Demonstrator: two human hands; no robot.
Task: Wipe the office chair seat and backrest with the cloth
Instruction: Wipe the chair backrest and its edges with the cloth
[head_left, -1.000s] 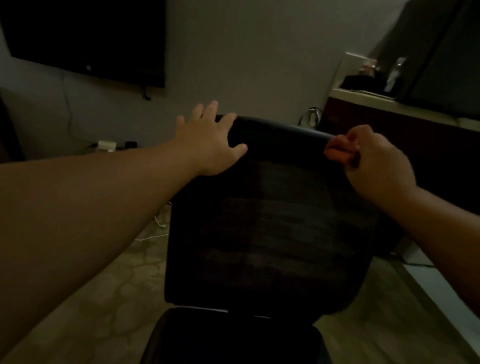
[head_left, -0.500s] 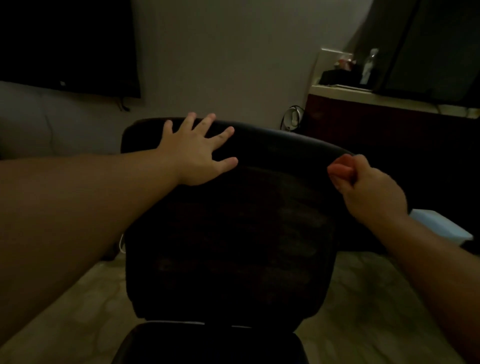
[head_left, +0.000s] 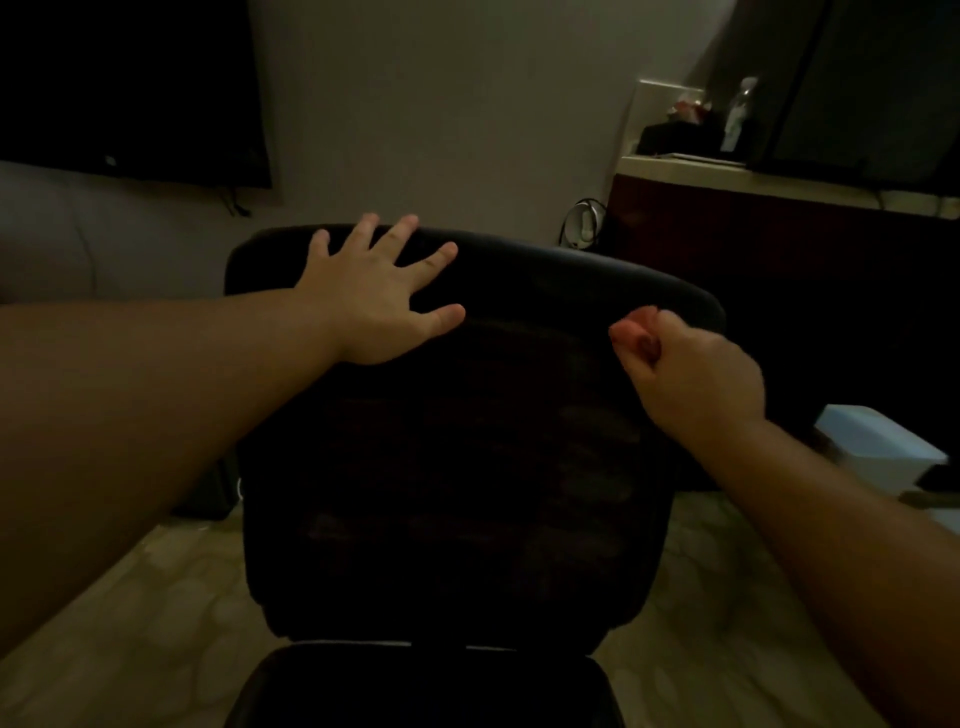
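Observation:
A black office chair fills the middle of the view, its mesh backrest (head_left: 467, 467) facing me and the front of the seat (head_left: 421, 691) at the bottom edge. My left hand (head_left: 379, 296) lies flat with fingers spread on the upper left of the backrest, fingertips over the top rim. My right hand (head_left: 691, 374) is curled into a fist against the upper right of the backrest. It grips a small pinkish wad that looks like the cloth (head_left: 635, 331), most of it hidden inside the fist.
The room is dim. A dark screen (head_left: 130, 88) hangs on the wall at upper left. A dark cabinet with a pale top (head_left: 753, 176) stands at the right and carries a bottle and small items. A pale box (head_left: 878, 447) sits by my right forearm. Patterned floor flanks the chair.
My right hand has slid left from the backrest's right edge onto the mesh, still gripping the cloth. My left hand stays flat near the top rim. The view has shifted slightly.

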